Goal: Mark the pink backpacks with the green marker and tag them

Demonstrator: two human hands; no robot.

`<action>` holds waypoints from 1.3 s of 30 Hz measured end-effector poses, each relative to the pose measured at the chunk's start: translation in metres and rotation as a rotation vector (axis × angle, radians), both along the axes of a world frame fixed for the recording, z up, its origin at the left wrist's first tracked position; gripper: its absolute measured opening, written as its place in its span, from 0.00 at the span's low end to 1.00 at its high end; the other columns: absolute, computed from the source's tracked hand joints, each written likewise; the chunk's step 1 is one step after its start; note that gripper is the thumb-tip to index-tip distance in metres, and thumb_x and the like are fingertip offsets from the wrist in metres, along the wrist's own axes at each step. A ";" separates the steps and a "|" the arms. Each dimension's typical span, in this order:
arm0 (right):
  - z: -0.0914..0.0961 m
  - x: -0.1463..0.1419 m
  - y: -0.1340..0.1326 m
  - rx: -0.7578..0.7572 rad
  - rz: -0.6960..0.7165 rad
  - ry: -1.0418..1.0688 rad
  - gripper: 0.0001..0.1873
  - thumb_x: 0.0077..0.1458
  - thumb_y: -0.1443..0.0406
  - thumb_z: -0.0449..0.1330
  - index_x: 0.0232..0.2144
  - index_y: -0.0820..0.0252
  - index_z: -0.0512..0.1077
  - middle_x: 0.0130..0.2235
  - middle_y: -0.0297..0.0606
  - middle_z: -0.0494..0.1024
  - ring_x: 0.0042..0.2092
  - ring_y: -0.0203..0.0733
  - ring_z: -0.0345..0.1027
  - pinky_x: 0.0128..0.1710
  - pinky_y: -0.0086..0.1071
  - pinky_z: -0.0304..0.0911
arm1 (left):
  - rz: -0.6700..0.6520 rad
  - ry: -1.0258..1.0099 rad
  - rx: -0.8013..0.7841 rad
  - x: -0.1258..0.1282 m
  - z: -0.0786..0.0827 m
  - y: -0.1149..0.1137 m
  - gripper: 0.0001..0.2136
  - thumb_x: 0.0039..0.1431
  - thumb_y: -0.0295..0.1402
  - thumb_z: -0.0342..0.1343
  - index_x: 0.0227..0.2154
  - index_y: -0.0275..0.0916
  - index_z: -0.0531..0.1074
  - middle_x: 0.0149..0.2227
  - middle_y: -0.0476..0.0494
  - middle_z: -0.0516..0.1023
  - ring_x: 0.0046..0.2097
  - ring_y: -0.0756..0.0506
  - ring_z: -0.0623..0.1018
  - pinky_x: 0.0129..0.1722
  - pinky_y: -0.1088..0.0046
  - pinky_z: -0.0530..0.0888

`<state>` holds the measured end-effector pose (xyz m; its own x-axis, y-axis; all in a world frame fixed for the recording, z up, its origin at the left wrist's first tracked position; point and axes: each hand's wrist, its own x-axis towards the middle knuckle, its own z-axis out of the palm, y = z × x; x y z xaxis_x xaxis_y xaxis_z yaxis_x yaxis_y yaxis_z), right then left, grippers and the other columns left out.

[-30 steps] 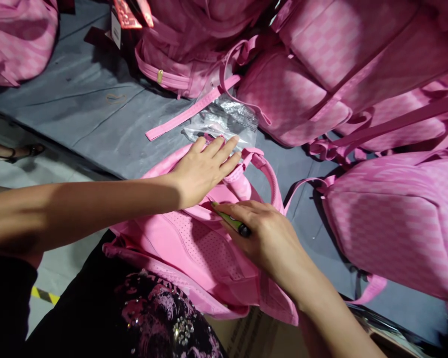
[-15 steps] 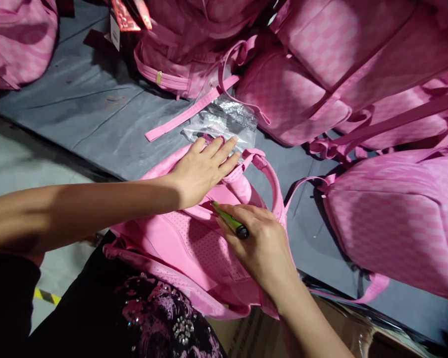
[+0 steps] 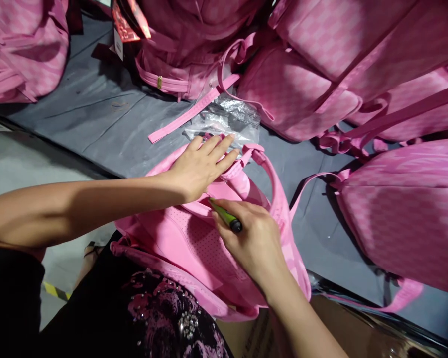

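A pink backpack [image 3: 160,228] lies at the table's near edge, partly against my body, its dotted mesh back panel facing up. My left hand [image 3: 201,166] rests flat on its upper part, fingers spread. In my right hand [image 3: 252,236] is a green tool with a black end [image 3: 227,217], slim like a pen or small snips; its kind is unclear. The tool's tip points at the fabric just below my left palm; whether it touches is hard to see. A looped pink handle strap [image 3: 271,174] rises to the right of my hands.
Several pink checkered backpacks [image 3: 306,89] crowd the far side, with another backpack [image 3: 403,214] at the right. Beyond my left hand lie a clear plastic bag [image 3: 227,119] and a loose strap end [image 3: 186,117] on the grey table [image 3: 108,114]. A cardboard box [image 3: 343,328] stands below the edge.
The view has shifted slightly. My left hand stays flat on the backpack, while my right hand and the green tool have moved slightly up and left.
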<state>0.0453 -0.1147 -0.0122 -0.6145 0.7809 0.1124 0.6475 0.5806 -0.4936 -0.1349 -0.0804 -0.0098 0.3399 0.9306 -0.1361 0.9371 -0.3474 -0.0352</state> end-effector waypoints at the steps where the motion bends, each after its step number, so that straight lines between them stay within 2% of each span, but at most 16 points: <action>1: -0.002 0.001 -0.001 -0.034 -0.002 0.050 0.11 0.57 0.67 0.62 0.42 0.63 0.79 0.38 0.42 0.84 0.37 0.50 0.77 0.40 0.46 0.72 | -0.014 0.000 0.000 -0.003 0.001 0.000 0.40 0.61 0.35 0.56 0.70 0.36 0.42 0.73 0.32 0.38 0.70 0.32 0.51 0.65 0.53 0.54; 5: -0.009 0.002 -0.006 -0.103 -0.061 0.163 0.12 0.58 0.66 0.62 0.45 0.60 0.78 0.42 0.40 0.83 0.42 0.47 0.78 0.45 0.45 0.71 | -0.052 -0.010 -0.075 -0.022 0.009 -0.003 0.49 0.54 0.37 0.63 0.71 0.43 0.37 0.73 0.35 0.32 0.71 0.28 0.44 0.65 0.49 0.54; 10: -0.024 -0.014 -0.017 -0.054 -0.076 0.339 0.11 0.58 0.66 0.63 0.44 0.59 0.78 0.43 0.38 0.84 0.43 0.45 0.78 0.47 0.44 0.69 | 0.056 -0.052 -0.130 -0.032 0.015 -0.017 0.57 0.49 0.34 0.67 0.70 0.49 0.27 0.72 0.34 0.23 0.69 0.25 0.46 0.57 0.51 0.66; 14: -0.038 -0.028 -0.020 -0.045 -0.147 0.433 0.12 0.58 0.64 0.64 0.44 0.58 0.79 0.43 0.38 0.84 0.43 0.46 0.78 0.47 0.43 0.69 | 0.111 0.004 -0.074 -0.024 0.010 -0.020 0.56 0.51 0.30 0.64 0.70 0.50 0.26 0.72 0.35 0.22 0.67 0.25 0.51 0.50 0.53 0.71; 17: -0.041 -0.028 -0.020 -0.049 -0.163 0.445 0.11 0.57 0.63 0.64 0.44 0.57 0.79 0.42 0.38 0.84 0.43 0.46 0.78 0.47 0.43 0.69 | 0.109 0.023 -0.080 -0.022 0.009 -0.017 0.54 0.52 0.26 0.61 0.70 0.50 0.26 0.73 0.35 0.23 0.64 0.27 0.56 0.47 0.56 0.73; 25: -0.030 -0.023 -0.019 -0.148 -0.167 0.412 0.12 0.58 0.64 0.63 0.45 0.56 0.78 0.44 0.38 0.83 0.43 0.46 0.78 0.49 0.45 0.70 | -0.012 -0.013 -0.195 -0.041 0.020 -0.010 0.52 0.49 0.19 0.55 0.70 0.51 0.29 0.73 0.36 0.26 0.65 0.32 0.59 0.53 0.60 0.70; 28: -0.028 -0.021 -0.020 -0.140 -0.163 0.391 0.12 0.59 0.64 0.62 0.45 0.55 0.78 0.44 0.38 0.83 0.44 0.46 0.77 0.49 0.44 0.70 | 0.019 -0.065 -0.176 -0.047 0.019 -0.014 0.52 0.50 0.20 0.55 0.70 0.52 0.28 0.73 0.38 0.25 0.66 0.33 0.59 0.52 0.63 0.70; 31: -0.027 -0.020 -0.019 -0.138 -0.154 0.386 0.12 0.59 0.63 0.62 0.46 0.55 0.78 0.44 0.38 0.83 0.43 0.45 0.77 0.48 0.43 0.70 | 0.151 -0.103 -0.198 -0.050 0.018 -0.016 0.52 0.52 0.22 0.54 0.70 0.53 0.25 0.73 0.32 0.29 0.60 0.35 0.68 0.46 0.66 0.72; 33: -0.027 -0.022 -0.018 -0.139 -0.157 0.391 0.12 0.59 0.64 0.63 0.46 0.56 0.78 0.44 0.38 0.83 0.43 0.45 0.77 0.48 0.43 0.70 | 0.199 -0.092 -0.257 -0.049 0.019 -0.015 0.51 0.54 0.22 0.53 0.69 0.53 0.23 0.72 0.27 0.37 0.52 0.38 0.75 0.41 0.67 0.72; 36: -0.029 -0.028 -0.015 -0.140 -0.163 0.412 0.12 0.58 0.65 0.63 0.45 0.56 0.78 0.44 0.37 0.83 0.43 0.45 0.77 0.47 0.44 0.69 | 0.204 -0.047 -0.329 -0.044 0.023 -0.010 0.51 0.54 0.22 0.54 0.69 0.52 0.24 0.67 0.24 0.50 0.43 0.41 0.78 0.38 0.67 0.71; 39: -0.032 -0.037 -0.014 -0.117 -0.140 0.427 0.11 0.58 0.64 0.63 0.44 0.56 0.79 0.43 0.37 0.84 0.43 0.45 0.78 0.48 0.44 0.69 | 0.193 -0.037 -0.318 -0.044 0.022 -0.006 0.50 0.54 0.23 0.54 0.70 0.51 0.25 0.64 0.24 0.55 0.39 0.43 0.77 0.36 0.68 0.71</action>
<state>0.0081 -0.1286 -0.0442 -0.4202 0.8756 0.2380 0.4405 0.4262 -0.7901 -0.1785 -0.0860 0.0126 0.1726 0.8910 -0.4200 0.9850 -0.1526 0.0809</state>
